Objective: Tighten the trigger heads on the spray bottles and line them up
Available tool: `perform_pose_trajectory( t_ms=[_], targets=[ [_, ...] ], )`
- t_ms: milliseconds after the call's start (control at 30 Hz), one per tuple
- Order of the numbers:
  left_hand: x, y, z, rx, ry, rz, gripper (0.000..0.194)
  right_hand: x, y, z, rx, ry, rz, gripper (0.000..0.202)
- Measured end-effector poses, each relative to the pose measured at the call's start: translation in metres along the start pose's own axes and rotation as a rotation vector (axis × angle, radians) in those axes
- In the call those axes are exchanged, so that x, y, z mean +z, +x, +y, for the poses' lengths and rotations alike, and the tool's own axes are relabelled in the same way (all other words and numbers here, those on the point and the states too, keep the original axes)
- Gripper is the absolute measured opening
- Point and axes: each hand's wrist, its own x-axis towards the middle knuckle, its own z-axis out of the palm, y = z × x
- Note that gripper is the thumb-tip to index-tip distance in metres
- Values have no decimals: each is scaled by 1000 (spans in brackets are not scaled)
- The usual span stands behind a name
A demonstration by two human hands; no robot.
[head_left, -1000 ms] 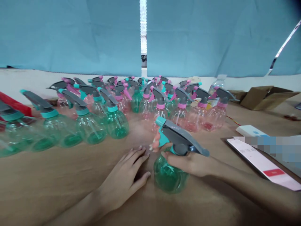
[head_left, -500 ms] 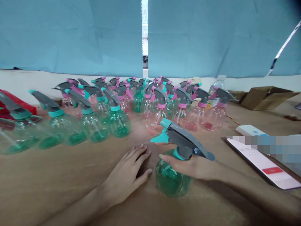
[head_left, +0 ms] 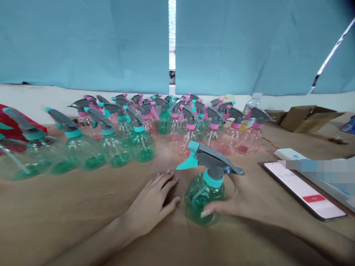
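A green spray bottle (head_left: 202, 197) with a grey and turquoise trigger head stands upright on the table in front of me. My right hand (head_left: 238, 205) is wrapped around its body from the right, the thumb across the near side and the other fingers hidden behind the bottle. Just left of it, my left hand (head_left: 155, 205) lies flat on the table, fingers stretched out, holding nothing. Beyond my left hand stands a row of green spray bottles (head_left: 143, 146). Pink spray bottles (head_left: 249, 138) stand farther back on the right, with several more of both colours behind.
At right a phone (head_left: 302, 188) lies on the table beside a white box (head_left: 291, 154). An open cardboard box (head_left: 307, 118) and a clear plastic bottle (head_left: 253, 101) stand at the back. Something red (head_left: 16, 125) is at far left. Blue curtains (head_left: 83, 44) hang behind.
My right hand has moved from the neck of the green spray bottle down to its body, and the trigger head now shows fully. My left hand has stayed in place.
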Motion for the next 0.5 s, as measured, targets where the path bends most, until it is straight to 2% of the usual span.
perform_pose_trajectory(
  t_ms=[67, 133, 267, 367, 500],
  targets=[
    [-1, -3, 0, -4, -2, 11, 47, -5, -11, 2, -12, -88, -59, 71],
    [-3, -9, 0, -7, -3, 17, 45, -7, -22, 8, -24, -183, -41, 70],
    [-6, -22, -4, -20, -16, 13, 45, -3, -32, 15, 50, -282, -20, 67],
    [-9, -30, -8, -24, -33, 10, 45, 3, -20, 8, 24, -314, -2, 60],
    [-13, -34, -11, -2, -65, 6, 44, 17, 12, 2, -2, -311, 36, 47]
  ],
)
